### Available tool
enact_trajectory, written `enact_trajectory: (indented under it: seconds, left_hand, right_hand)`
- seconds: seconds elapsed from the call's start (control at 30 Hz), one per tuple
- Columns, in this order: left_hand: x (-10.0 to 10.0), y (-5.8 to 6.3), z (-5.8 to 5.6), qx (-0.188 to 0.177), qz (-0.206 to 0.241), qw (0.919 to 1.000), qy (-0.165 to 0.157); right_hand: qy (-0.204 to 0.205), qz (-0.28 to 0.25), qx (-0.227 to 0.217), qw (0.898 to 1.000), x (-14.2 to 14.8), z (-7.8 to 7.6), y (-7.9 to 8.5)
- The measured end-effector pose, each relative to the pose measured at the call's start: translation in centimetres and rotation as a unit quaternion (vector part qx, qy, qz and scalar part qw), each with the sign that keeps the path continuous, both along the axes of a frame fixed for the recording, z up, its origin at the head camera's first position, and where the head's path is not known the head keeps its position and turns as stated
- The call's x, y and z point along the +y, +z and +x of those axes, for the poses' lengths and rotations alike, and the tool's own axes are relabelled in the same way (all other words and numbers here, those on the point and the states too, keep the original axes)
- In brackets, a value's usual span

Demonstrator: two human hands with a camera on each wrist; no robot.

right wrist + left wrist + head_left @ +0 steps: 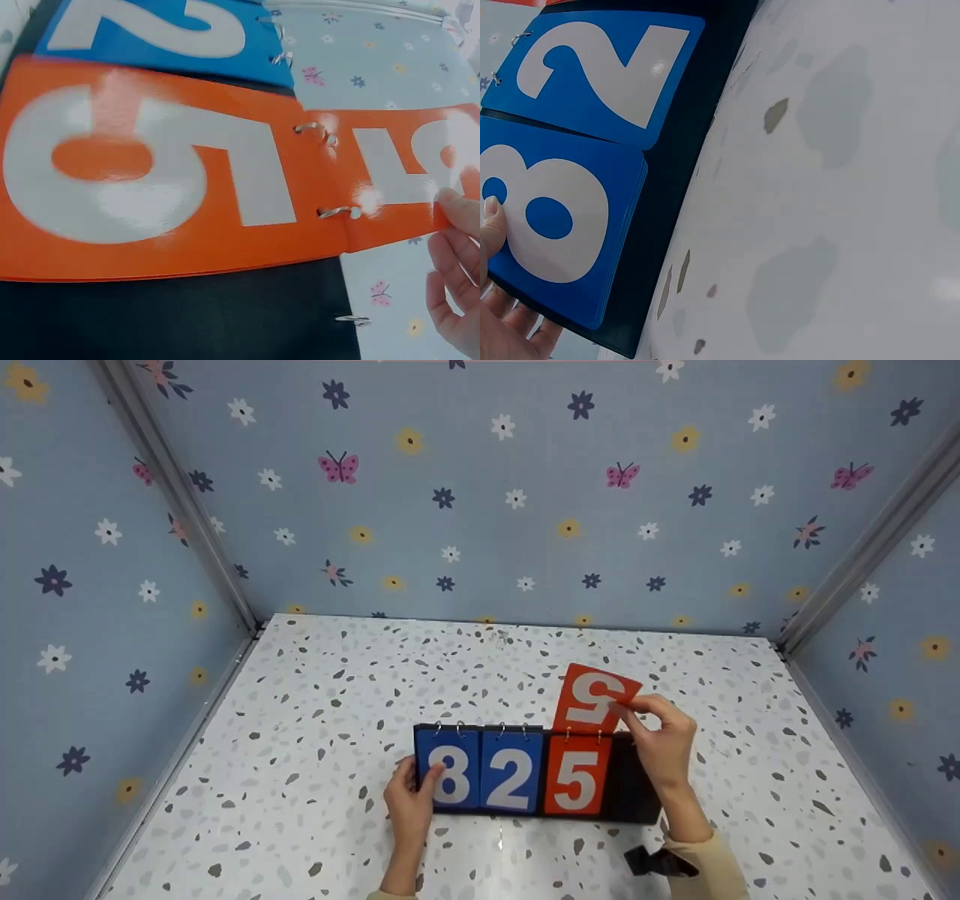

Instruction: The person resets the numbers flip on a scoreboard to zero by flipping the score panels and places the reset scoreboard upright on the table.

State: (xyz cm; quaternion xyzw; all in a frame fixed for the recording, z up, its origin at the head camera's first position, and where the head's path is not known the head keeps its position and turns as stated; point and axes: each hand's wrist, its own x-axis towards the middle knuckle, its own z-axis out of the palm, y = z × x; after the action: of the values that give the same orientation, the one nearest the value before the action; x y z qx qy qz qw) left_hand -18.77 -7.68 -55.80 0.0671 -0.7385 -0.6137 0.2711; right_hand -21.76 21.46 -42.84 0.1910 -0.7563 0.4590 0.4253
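A black flip scoreboard [634,787] shows a blue 8 card [453,772], a blue 2 card [511,771] and a red 5 card [556,778]. My left hand [410,802] grips its left end, the thumb pressed on the 8 and the other fingers behind the board, as the left wrist view also shows. Above the top edge, a second red card [568,690] with an upside-down 5 is swung up on its rings. My right hand [666,746] pinches that card near its free corner between thumb and fingers.
The board is over a white speckled table [330,690]. Blue flower-patterned panels [480,472] rise behind and at both sides. To the right of the red cards, the board's last place shows bare black, with a metal ring [352,320] above it.
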Motion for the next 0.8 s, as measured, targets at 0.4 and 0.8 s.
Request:
enact_trajectory:
  seconds: [0.4,0.8]
  left_hand:
    - [-0.1,-0.3,0.0,-0.004,0.013,0.9999,-0.004]
    - [0.4,2.0,0.9,0.004,0.001,1.0,0.003]
  right_hand:
    - [-0.058,0.066,-0.039,0.995,0.5,-3.9,-2.0]
    - [-0.078,0.071,-0.121,0.987,0.2,-3.5,-3.0]
